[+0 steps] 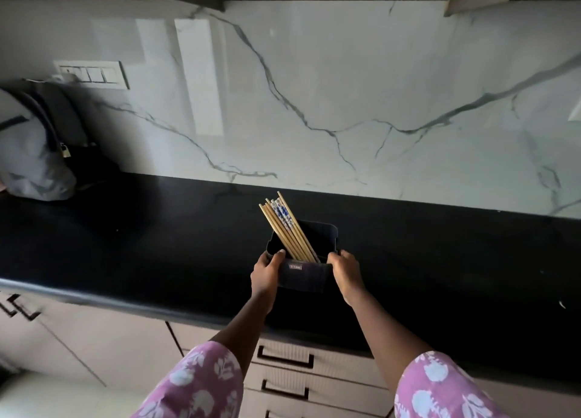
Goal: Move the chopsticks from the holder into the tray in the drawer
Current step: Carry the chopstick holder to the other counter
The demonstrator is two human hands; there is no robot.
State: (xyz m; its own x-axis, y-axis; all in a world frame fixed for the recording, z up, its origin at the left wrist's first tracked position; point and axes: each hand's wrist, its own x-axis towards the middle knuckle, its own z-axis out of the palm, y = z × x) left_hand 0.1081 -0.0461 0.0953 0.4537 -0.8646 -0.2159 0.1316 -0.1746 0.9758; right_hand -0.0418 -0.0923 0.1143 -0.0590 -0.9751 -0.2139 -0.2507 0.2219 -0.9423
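Holder: a dark box, the holder (303, 260), is gripped at its two near corners on the black worktop (141, 244).
Left hand (265, 274): fingers are curled over the left rim, closed on the holder.
Right hand (345, 273): fingers are wrapped round the right side, likewise closed on it.
Chopsticks (284, 227): a bundle is seen leaning up-left out of the holder, none yet removed.
Drawer: the drawers (284, 359) below are shut; the tray is not visible.
Risk: if the holder is tilted or jerked, the leaning sticks may well slide out and scatter.
Surroundings: a grey bag (31, 147) sits well apart at far left; nothing obstructs the path.
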